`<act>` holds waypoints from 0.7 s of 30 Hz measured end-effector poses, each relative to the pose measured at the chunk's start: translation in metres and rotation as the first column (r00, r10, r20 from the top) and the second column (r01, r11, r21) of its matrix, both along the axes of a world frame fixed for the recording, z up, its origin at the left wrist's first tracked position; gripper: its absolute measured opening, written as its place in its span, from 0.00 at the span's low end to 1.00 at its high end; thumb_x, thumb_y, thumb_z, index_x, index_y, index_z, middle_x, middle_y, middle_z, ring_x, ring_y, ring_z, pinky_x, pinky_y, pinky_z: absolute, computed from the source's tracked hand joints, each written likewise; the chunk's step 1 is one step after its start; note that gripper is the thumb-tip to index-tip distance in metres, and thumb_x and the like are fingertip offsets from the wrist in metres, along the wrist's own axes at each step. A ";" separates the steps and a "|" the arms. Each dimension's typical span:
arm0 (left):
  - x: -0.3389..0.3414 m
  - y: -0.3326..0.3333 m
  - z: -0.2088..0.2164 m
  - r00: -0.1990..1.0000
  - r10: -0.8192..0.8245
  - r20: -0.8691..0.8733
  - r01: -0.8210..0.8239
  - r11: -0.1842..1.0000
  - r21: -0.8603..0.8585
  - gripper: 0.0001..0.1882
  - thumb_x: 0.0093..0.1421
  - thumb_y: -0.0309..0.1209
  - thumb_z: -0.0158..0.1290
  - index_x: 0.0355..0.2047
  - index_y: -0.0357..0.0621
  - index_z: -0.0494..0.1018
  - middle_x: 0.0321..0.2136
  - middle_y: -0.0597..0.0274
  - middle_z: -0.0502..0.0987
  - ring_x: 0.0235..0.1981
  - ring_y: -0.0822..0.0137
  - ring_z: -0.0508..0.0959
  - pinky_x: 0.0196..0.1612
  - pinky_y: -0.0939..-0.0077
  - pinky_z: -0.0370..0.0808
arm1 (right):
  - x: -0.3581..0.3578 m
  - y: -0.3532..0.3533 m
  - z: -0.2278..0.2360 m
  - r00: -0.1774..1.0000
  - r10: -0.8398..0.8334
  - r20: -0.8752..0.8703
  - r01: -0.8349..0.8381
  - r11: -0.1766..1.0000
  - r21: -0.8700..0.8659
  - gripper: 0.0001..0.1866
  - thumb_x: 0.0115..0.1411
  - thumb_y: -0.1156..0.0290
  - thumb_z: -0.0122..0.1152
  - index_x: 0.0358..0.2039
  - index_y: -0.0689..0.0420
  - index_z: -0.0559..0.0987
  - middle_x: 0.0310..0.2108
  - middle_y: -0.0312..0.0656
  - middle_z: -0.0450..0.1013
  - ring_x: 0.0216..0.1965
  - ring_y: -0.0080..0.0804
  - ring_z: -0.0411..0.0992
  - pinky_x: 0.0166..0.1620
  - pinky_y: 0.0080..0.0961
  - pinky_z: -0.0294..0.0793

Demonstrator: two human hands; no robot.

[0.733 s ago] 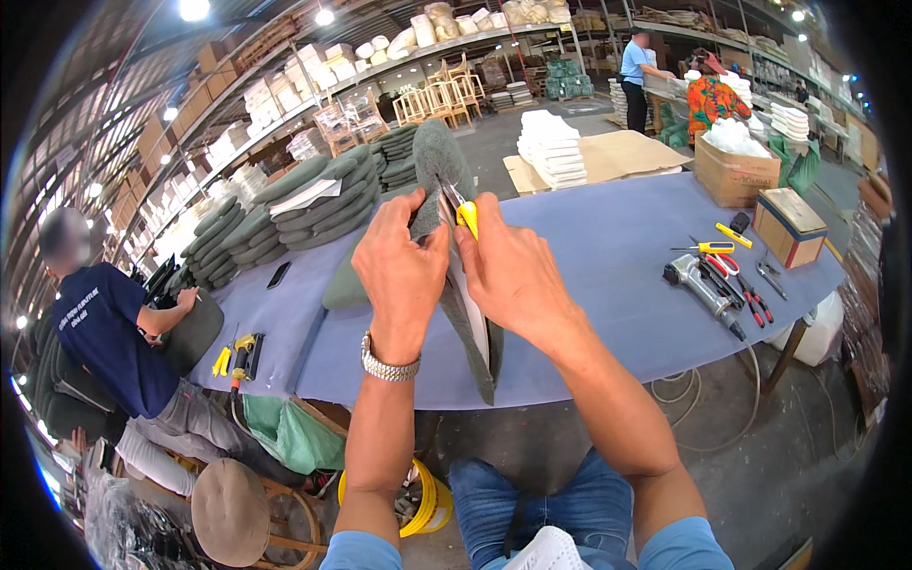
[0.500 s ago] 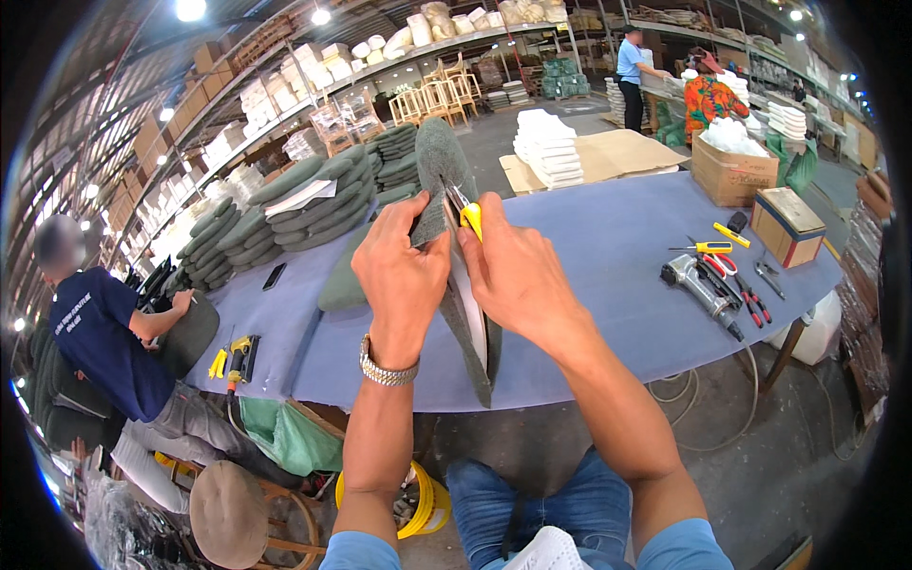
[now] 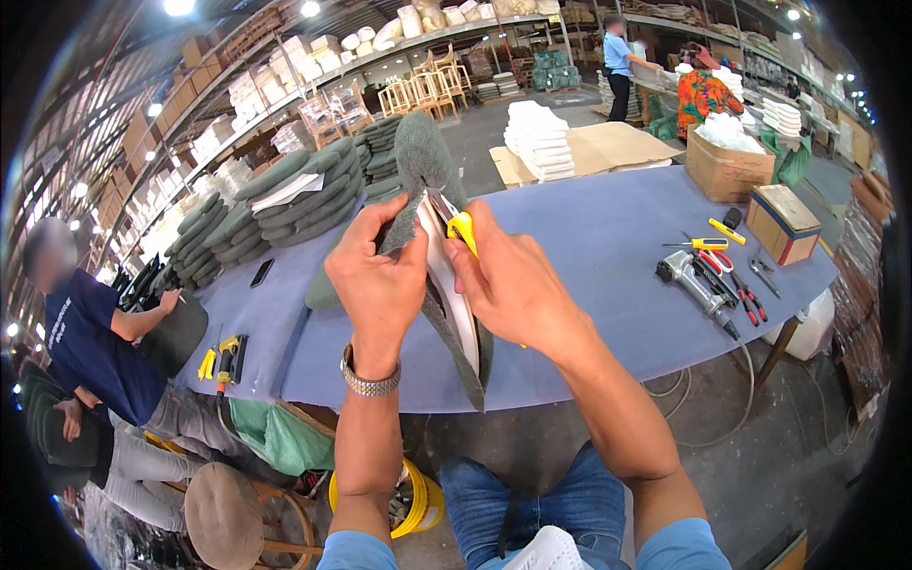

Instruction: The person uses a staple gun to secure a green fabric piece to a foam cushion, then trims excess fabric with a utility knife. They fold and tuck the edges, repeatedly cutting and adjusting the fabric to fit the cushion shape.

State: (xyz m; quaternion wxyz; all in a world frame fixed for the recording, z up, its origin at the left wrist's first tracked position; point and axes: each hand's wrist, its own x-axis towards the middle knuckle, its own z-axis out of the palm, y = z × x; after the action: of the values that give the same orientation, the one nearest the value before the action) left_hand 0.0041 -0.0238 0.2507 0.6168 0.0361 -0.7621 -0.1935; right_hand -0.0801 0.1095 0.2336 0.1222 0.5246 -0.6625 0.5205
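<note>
A dark green fabric-covered cushion [image 3: 425, 152] stands on edge between my hands, its cover parted lengthwise. White padding [image 3: 462, 318] shows along the opening. My left hand [image 3: 378, 275] pinches the left flap of the cover and draws it aside. In my right hand [image 3: 518, 280] is a yellow utility knife [image 3: 461, 230], its front end at the upper part of the opening; the very tip is hard to make out. The fingers of my right hand also lie against the cushion's right side.
The blue-covered table [image 3: 589, 247] bears an air tool [image 3: 693, 285], pliers [image 3: 749, 299], a yellow screwdriver [image 3: 708, 244] and a small box [image 3: 784, 226] at right. Green cushions [image 3: 309, 195] are stacked at left, near a phone [image 3: 262, 272] and a staple gun [image 3: 228, 359]. A co-worker [image 3: 95, 332] stands left.
The flap under my left hand is pulled further left, and more white padding shows. The yellow knife has tipped slightly and sits a little lower. The whole view has shifted slightly.
</note>
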 end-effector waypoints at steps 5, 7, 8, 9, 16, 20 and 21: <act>0.005 -0.012 -0.001 0.996 -0.092 -0.021 0.093 0.993 0.079 0.11 0.58 0.23 0.62 0.42 0.34 0.82 0.34 0.57 0.85 0.36 0.75 0.81 0.40 0.76 0.78 | 0.005 -0.001 -0.001 1.000 0.021 -0.001 -0.021 1.000 0.012 0.11 0.71 0.71 0.53 0.41 0.63 0.62 0.20 0.58 0.75 0.26 0.64 0.76 0.30 0.54 0.71; 0.008 -0.010 -0.001 0.998 -0.066 -0.002 0.066 0.992 0.104 0.11 0.58 0.23 0.63 0.42 0.34 0.82 0.34 0.57 0.85 0.36 0.75 0.81 0.40 0.76 0.79 | 0.009 -0.001 -0.001 0.999 0.044 0.014 -0.044 0.999 0.011 0.11 0.70 0.71 0.52 0.40 0.64 0.61 0.22 0.64 0.73 0.28 0.71 0.72 0.32 0.64 0.68; 0.009 -0.005 0.000 0.999 -0.045 0.006 0.044 0.993 0.108 0.12 0.58 0.23 0.63 0.42 0.34 0.82 0.34 0.56 0.85 0.36 0.73 0.82 0.40 0.76 0.79 | 0.010 -0.002 -0.002 0.999 0.038 0.004 -0.038 0.999 -0.001 0.11 0.70 0.71 0.52 0.40 0.63 0.61 0.22 0.63 0.73 0.27 0.71 0.72 0.32 0.64 0.68; 0.011 -0.002 0.002 1.000 -0.023 0.014 0.021 0.993 0.112 0.12 0.58 0.23 0.63 0.42 0.34 0.82 0.34 0.55 0.85 0.35 0.72 0.83 0.40 0.76 0.79 | 0.010 -0.005 -0.005 0.999 0.032 -0.006 -0.032 0.999 -0.013 0.11 0.69 0.71 0.52 0.40 0.63 0.61 0.22 0.63 0.73 0.27 0.71 0.73 0.31 0.64 0.68; 0.008 -0.013 0.004 0.992 0.115 -0.048 -0.122 0.974 -0.189 0.10 0.57 0.26 0.64 0.38 0.35 0.81 0.31 0.50 0.84 0.31 0.58 0.86 0.35 0.71 0.79 | 0.007 -0.011 -0.003 0.996 0.022 -0.082 -0.028 0.997 -0.066 0.11 0.69 0.72 0.53 0.40 0.63 0.63 0.21 0.63 0.73 0.27 0.69 0.73 0.30 0.62 0.69; 0.014 -0.015 0.008 0.985 0.166 -0.040 -0.171 0.968 -0.186 0.08 0.57 0.27 0.64 0.34 0.35 0.80 0.27 0.52 0.83 0.27 0.63 0.83 0.32 0.72 0.77 | 0.011 -0.012 0.002 0.995 0.003 -0.104 -0.005 1.000 -0.019 0.10 0.68 0.71 0.53 0.40 0.64 0.64 0.21 0.63 0.74 0.27 0.70 0.74 0.30 0.62 0.70; 0.015 -0.015 0.008 0.983 0.181 -0.039 -0.185 0.967 -0.177 0.07 0.58 0.27 0.64 0.34 0.35 0.80 0.26 0.53 0.83 0.26 0.65 0.83 0.31 0.73 0.76 | 0.012 -0.013 0.002 0.993 0.000 -0.122 -0.002 1.000 -0.022 0.10 0.69 0.71 0.53 0.40 0.64 0.64 0.21 0.63 0.74 0.27 0.70 0.74 0.30 0.62 0.70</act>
State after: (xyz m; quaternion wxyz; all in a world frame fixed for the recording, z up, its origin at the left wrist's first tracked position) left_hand 0.0189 -0.0385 0.2589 0.6413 0.0482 -0.7628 -0.0669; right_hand -0.0684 0.0964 0.2359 0.1678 0.5543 -0.6479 0.4948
